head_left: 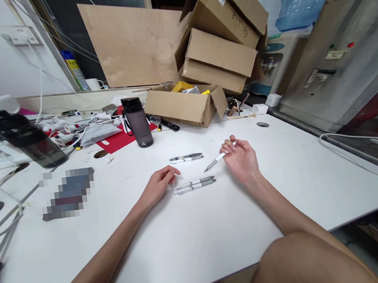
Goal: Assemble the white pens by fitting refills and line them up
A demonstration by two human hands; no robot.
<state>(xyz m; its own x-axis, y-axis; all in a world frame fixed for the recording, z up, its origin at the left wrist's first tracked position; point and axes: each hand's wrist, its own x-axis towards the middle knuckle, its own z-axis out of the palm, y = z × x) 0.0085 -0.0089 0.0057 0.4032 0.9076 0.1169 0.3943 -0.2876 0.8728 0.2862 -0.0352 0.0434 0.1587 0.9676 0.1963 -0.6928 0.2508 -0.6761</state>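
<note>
My right hand [241,160] is palm up above the table, its fingers closed around a white pen with a grey grip [215,162]. The pen's tip points down and to the left. To the left, my left hand [160,184] rests on the white table [207,235] with loosely bent fingers and nothing visible in them. Just right of its fingertips lie clear-and-grey pens [196,185], side by side. Farther back, more pens with dark and grey parts [186,158] lie parallel to the table's far edge.
A dark water bottle [137,122] stands behind the pens, near an open cardboard box [177,104]. At left are a second bottle [26,138], a blurred-out flat object [69,195] and tangled cables [70,128]. A metal cabinet [336,50] borders the right side.
</note>
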